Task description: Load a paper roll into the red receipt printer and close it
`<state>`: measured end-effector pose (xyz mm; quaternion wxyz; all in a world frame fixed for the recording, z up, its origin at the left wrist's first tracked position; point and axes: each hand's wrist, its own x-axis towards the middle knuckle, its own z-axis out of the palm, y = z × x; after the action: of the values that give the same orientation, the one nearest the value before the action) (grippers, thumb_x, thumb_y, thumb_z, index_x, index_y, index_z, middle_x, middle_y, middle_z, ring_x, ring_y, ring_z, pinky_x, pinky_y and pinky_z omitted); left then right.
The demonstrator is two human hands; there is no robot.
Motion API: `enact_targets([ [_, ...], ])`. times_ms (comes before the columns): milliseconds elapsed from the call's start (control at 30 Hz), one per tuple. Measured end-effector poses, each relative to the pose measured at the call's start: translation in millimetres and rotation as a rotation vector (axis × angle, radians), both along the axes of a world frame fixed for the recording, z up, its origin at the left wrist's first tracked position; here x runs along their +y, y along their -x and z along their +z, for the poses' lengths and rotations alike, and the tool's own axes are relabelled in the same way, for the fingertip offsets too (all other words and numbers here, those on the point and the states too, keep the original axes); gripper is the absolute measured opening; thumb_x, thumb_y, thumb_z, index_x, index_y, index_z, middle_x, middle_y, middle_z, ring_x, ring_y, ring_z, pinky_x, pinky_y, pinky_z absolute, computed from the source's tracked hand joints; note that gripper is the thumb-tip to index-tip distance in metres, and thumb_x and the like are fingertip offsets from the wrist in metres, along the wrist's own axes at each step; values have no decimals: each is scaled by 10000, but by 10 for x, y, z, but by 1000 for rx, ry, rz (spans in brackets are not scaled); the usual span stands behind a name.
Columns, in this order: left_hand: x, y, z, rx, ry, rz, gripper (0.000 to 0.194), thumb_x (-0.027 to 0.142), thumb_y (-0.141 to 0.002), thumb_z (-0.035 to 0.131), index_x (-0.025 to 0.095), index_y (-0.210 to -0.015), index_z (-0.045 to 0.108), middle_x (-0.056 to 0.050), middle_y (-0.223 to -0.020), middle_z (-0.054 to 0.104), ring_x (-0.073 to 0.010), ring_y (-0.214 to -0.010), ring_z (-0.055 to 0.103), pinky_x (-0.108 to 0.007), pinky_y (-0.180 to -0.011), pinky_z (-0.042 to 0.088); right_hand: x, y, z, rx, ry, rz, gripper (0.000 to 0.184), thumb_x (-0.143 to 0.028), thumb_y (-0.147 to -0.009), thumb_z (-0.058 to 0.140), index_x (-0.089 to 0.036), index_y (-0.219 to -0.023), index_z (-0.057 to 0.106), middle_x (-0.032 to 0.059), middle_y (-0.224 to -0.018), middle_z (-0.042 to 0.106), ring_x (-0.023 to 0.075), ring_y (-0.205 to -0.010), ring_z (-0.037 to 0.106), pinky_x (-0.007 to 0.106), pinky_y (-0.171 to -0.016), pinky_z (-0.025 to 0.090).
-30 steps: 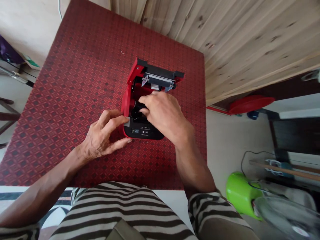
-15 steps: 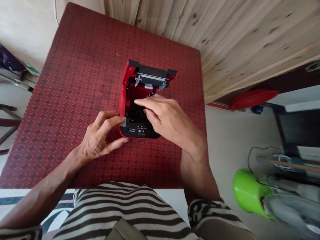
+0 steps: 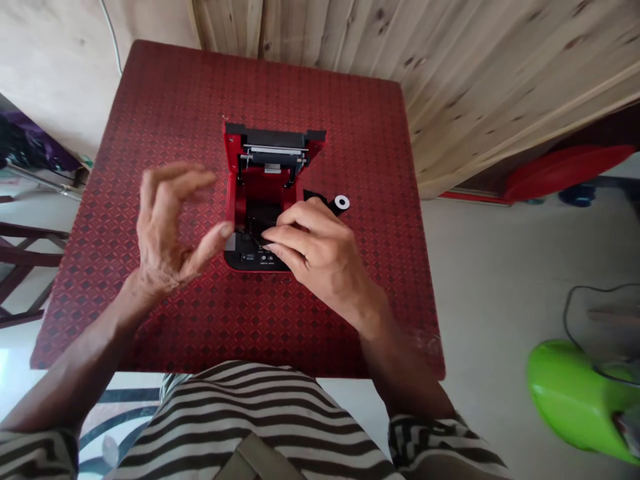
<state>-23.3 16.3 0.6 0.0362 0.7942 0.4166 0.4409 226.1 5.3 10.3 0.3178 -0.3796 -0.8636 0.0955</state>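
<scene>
A red and black printer (image 3: 233, 200), likely a label printer, stands on the table with its lid (image 3: 275, 140) raised. My right hand (image 3: 320, 250) reaches over its right side, thumb and fingers pinched on a thin black piece (image 3: 257, 233) at the front of the open bay. How that piece is attached I cannot tell. My left hand (image 3: 173, 223) hangs in the air left of the printer, fingers spread and slightly blurred, holding nothing. Partly behind my right hand, a black roll with a white end (image 3: 342, 202) lies beside the printer.
A red patterned cloth (image 3: 165, 320) covers the table. Wooden panelling (image 3: 340, 40) runs along the far side. On the floor at right is a bright green tub (image 3: 565, 400); a dark wooden chair (image 3: 30, 267) stands at left.
My left hand has let go of the printer's front left corner and lifted away left. My right hand has drawn toward the front, now pinching the black piece. The black roll has come into sight.
</scene>
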Motion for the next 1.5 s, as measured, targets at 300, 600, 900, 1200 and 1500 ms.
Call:
enact_targets([
  [300,627,-166,193,116,187,-117,850,734,-985,623,133,-1567,478,-152,-1447,645,-271,-1330,639,-432,-1125,565,-194,107,15,-115,-75,-17,181,-144,-1082,589,-132,-1087,769,93,-987,740,213,-910,615,377,-847,578],
  [600,129,-64,64,203,136,-239,481,448,-1109,456,270,-1536,585,-135,-1380,629,-284,-1290,625,-493,-1099,574,-269,120,-15,-125,-273,-91,210,-84,-1073,581,-158,-1040,775,55,-972,784,184,-844,634,351,-725,509],
  [900,-36,9,-209,229,116,-251,635,671,-1009,559,288,-1514,604,-147,-1432,616,-372,-1368,602,-623,-1125,563,-262,99,-66,-59,-199,-93,187,-100,-1068,594,-146,-1040,773,73,-956,788,190,-864,661,343,-773,568],
  [1200,-17,-6,-258,258,20,-236,783,778,-909,686,317,-1530,565,-150,-1411,603,-374,-1330,623,-627,-1042,622,-268,73,22,-49,-62,-65,213,-142,-1089,559,-178,-1081,769,86,-1022,788,207,-928,684,373,-875,613],
  [1500,-53,-24,-349,223,28,-228,839,732,-891,749,301,-1579,537,-177,-1447,585,-402,-1397,584,-620,-1104,587,-278,37,-11,57,-72,-90,251,-211,-1069,640,-188,-1308,710,97,-1142,784,229,-1038,732,393,-972,643],
])
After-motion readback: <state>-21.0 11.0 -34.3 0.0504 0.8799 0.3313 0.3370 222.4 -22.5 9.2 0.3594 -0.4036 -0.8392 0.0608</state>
